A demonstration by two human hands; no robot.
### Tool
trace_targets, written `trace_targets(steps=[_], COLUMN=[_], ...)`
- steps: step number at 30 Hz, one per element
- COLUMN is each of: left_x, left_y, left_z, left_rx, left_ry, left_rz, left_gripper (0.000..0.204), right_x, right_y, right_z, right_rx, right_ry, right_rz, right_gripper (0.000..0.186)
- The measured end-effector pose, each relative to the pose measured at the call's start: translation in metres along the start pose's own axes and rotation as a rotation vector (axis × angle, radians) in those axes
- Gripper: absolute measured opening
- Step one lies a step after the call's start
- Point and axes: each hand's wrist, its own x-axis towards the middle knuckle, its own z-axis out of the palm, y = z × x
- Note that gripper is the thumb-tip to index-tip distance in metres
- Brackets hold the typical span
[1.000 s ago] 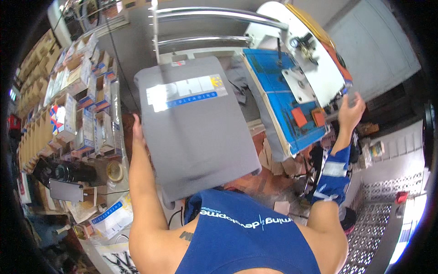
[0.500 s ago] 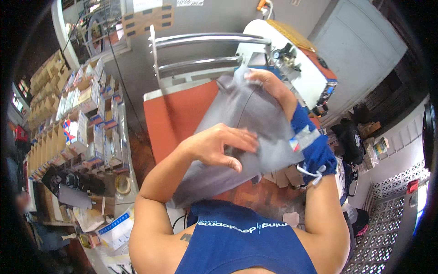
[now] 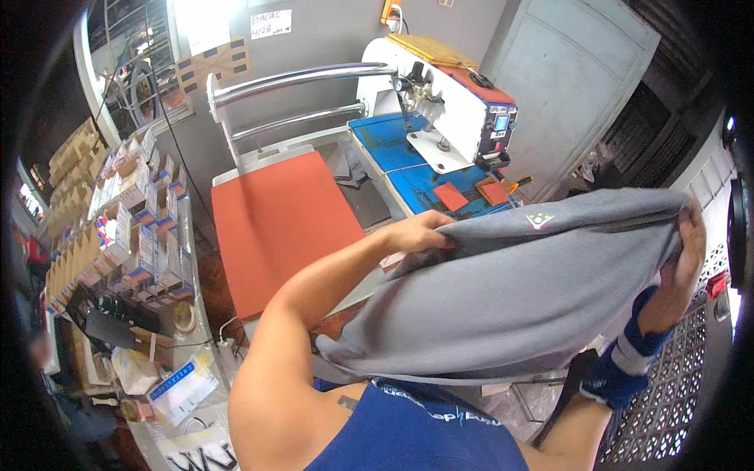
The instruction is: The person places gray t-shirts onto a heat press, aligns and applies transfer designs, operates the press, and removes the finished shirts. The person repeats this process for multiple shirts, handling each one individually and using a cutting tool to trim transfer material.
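A grey garment with a small coloured emblem on it is stretched between my two hands, in front of me and to the right. My left hand grips its upper left edge, fingers closed in the cloth. At the far right end my right hand is closed round the bunched cloth, and a blue band wraps that wrist. To the left of the garment lies the orange-red pad of a heat press, with nothing on it. The garment's lower part hangs in front of my body.
Behind the pad run chrome rails up to the white press head, which stands over a blue table with small orange pads. A shelf of cartons lines the left side. A roll of tape lies on the left table.
The garment has come off the orange-red pad and moved right, held spread in the air. My right hand has swung right and nearer; my left hand has closed on the cloth.
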Motion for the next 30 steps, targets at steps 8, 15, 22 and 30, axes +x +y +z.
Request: trace_targets(steps=[8, 15, 22, 30], left_x=[-0.119, -0.318, -0.401, -0.453], left_y=[-0.001, 0.044, 0.039, 0.097], left_z=[0.056, 0.097, 0.147, 0.127], left_rx=[0.661, 0.679, 0.741, 0.717], left_ry=[0.445, 1.025, 1.545, 1.674], left_rz=[-0.38, -0.569, -0.452, -0.364], left_gripper=[0.034, 0.031, 0.02, 0.024], right_x=[-0.039, -0.086, -0.172, -0.165], right_y=[0.098, 0.186, 0.227, 0.187], right_z=[-0.041, 0.086, 0.196, 0.254], right_rx=[-0.303, -0.119, 0.184, -0.046], right_ry=[-0.284, -0.777, -0.951, -0.905], right_rz=[0.005, 0.283, 0.566, 0.232], right_gripper=[0.013, 0.013, 0.015, 0.024])
